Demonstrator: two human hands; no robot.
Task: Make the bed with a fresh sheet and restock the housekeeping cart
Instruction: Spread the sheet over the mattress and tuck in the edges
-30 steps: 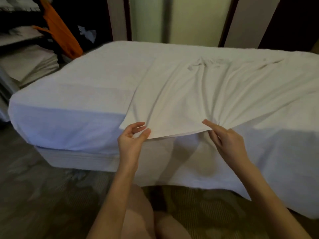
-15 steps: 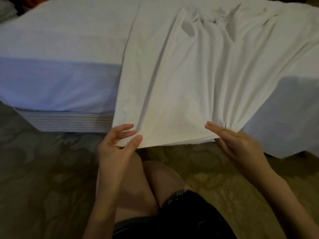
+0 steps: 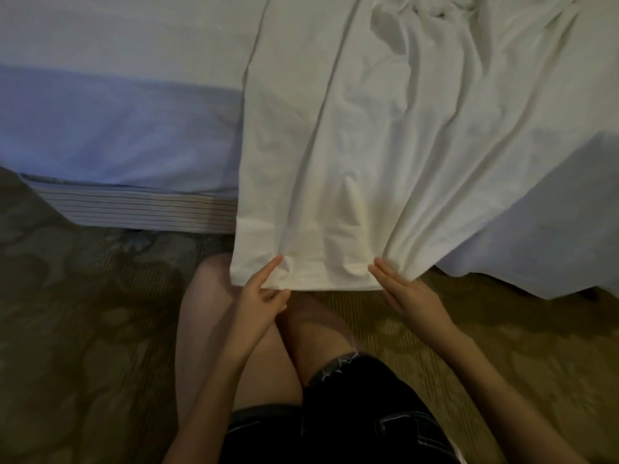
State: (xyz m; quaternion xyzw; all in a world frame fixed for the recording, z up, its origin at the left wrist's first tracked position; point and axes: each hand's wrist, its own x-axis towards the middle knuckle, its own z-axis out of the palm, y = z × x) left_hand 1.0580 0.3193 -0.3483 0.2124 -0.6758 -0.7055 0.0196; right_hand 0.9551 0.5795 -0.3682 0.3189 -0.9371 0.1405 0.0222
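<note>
While the sheet hangs half-opened over the bed's near side, the entries run as follows.

Item: fresh sheet [image 3: 385, 169], white, folded in layers, draped from the top of the bed [image 3: 117, 35] down past the bed's side toward the carpet [image 3: 83, 313].
Left grip: left hand [image 3: 259, 296] clamped on the sheet's lower edge near the corner, thumb above the cloth, fingers below.
Right grip: right hand [image 3: 407, 291] with fingers straight and together, laid on top of the same edge where the folds gather; whether its thumb pinches from beneath cannot be told.
Step judged: opening the folded sheet outward along the bed.
Method advised: take only the top layer, keep both hands level along the hem, draw apart evenly so the creases run out, and hold the edge off the carpet.
Bed base: striped band [image 3: 134, 205] showing below the covered mattress.
Cut off: far side and ends of the bed.
Hidden: layers beneath the hem; right thumb.
Not in view: housekeeping cart.
</note>
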